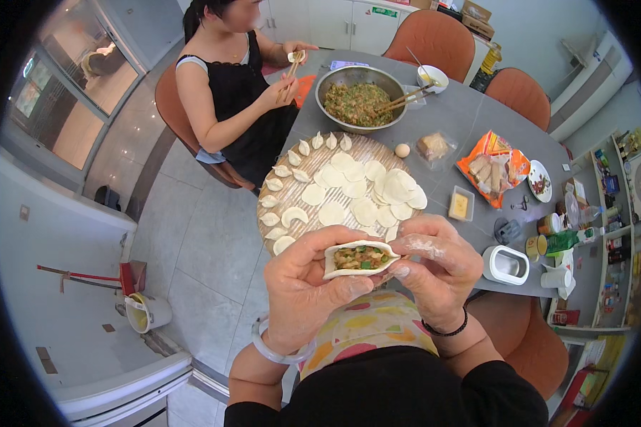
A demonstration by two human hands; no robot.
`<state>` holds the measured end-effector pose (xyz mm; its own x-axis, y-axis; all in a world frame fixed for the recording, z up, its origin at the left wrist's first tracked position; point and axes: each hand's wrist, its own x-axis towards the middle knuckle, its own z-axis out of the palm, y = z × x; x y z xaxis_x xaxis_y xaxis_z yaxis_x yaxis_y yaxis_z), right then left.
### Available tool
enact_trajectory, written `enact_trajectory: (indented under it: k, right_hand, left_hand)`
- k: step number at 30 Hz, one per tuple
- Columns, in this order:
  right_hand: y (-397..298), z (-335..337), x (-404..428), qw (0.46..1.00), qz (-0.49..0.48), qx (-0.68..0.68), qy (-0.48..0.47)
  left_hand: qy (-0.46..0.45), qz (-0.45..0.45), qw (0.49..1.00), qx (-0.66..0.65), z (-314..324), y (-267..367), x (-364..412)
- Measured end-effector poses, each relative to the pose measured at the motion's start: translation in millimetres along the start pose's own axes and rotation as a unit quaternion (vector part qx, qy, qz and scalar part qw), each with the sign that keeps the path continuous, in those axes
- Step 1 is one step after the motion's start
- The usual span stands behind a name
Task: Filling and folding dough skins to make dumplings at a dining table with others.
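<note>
Between my two hands is a half-folded dumpling (361,258), its white wrapper cupped around green-flecked filling. My left hand (307,283) cradles it from the left, thumb along the near edge. At the right end, the thumb and fingers of my right hand (438,267) pinch the wrapper edges together. Beyond the hands lies a round woven board (323,205), partly hidden by them. Loose dumpling wrappers (398,187) are spread and piled on it. Several folded dumplings (282,171) line its left and far rim.
A metal bowl of filling (360,99) with chopsticks stands behind the board, near an egg (402,150). At the left, a seated person (229,91) holds a wrapper and chopsticks. An orange food bag (494,168) and a white-rimmed container (506,265) are on the grey table (432,192).
</note>
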<state>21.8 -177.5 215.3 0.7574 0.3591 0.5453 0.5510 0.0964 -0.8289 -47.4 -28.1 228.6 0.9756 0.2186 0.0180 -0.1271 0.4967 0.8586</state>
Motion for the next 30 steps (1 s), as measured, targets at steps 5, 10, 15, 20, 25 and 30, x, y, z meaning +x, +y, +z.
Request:
enact_trajectory:
  k: [5,10,15,20,25,30]
  right_hand:
    - [-5.2,-18.8,1.4,0.995,-0.056,-0.078,0.017]
    - [0.9,-47.6,-1.3,0.991,-0.076,-0.100,0.036]
    - [4.1,-71.7,0.1,0.994,-0.067,-0.066,0.050]
    - [3.1,-92.2,2.2,0.988,-0.105,-0.110,0.033]
    - [11.3,-103.6,1.0,0.984,-0.126,-0.119,0.047]
    - [4.1,-104.3,7.7,0.998,-0.044,-0.042,0.033]
  left_hand:
    - [0.000,-0.003,1.000,0.014,15.9,-10.6,3.3]
    - [-0.092,0.025,0.995,0.011,36.2,-26.4,14.3]
    - [-0.097,0.029,0.995,0.022,57.7,-36.2,22.5]
    - [-0.104,0.034,0.993,0.037,74.3,-44.0,26.0]
    - [-0.124,-0.031,0.988,0.085,84.5,-46.2,30.0]
    - [-0.106,-0.033,0.990,0.082,91.2,-41.9,31.0]
